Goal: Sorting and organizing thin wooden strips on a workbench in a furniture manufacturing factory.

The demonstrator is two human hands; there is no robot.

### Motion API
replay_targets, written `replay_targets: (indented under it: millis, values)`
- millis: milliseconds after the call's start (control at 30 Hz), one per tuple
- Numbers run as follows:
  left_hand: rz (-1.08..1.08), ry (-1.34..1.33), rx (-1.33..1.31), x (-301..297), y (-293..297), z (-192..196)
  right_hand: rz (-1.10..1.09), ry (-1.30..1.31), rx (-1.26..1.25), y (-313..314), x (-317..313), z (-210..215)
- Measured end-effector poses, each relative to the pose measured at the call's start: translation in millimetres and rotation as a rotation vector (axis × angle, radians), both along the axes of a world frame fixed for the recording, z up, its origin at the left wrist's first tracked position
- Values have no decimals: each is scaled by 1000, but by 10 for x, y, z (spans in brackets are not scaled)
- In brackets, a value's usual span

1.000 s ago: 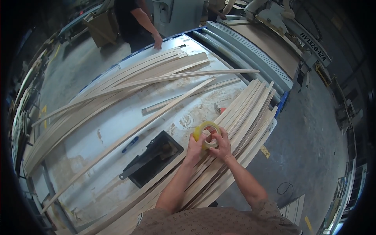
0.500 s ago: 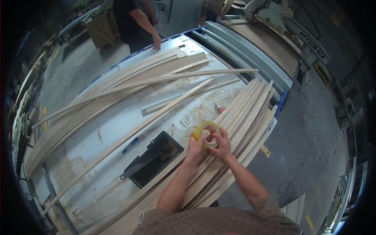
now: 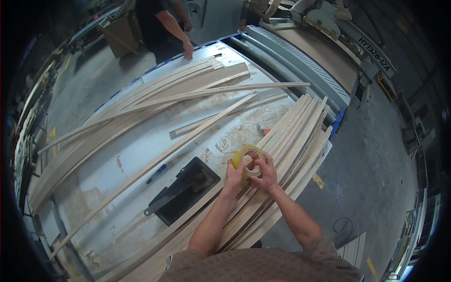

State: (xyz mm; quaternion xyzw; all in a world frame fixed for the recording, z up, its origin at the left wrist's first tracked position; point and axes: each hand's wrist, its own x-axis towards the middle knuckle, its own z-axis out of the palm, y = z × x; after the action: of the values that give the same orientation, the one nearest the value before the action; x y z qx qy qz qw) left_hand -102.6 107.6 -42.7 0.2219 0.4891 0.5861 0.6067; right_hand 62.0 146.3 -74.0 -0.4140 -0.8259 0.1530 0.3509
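2 arms (image 3: 210,221) fwd, converging | L grip (image 3: 233,176), R grip (image 3: 265,176) flanking tape roll (image 3: 241,153)

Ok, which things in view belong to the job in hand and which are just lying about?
Seemingly in the job:
- round, clear-yellowish tape roll, held by the left hand and right hand
- long pale wooden strips piled below the hands

Probably just lying about:
- open black rectangular bin
- slim blue pen-shaped item

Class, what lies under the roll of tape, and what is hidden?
Wooden strips show on the near and right sides of the roll of tape. Whatever is directly beneath is covered by the roll, left hand and right hand.
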Motion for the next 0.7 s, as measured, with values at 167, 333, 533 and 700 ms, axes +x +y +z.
replay_targets:
  millis: [167, 333, 533, 700]
  values:
    - [6, -4, 9, 9, 2, -21, 2, 5, -14, -1, 11, -5]
    - [10, 0, 11, 11, 8, -60, 3, 11, -20, 1, 11, -14]
    - [13, -4, 13, 15, 15, -111, -3, 5, -31, -7, 12, -24]
    - [25, -6, 15, 18, 17, -75, -2, 15, -29, 3, 19, -39]
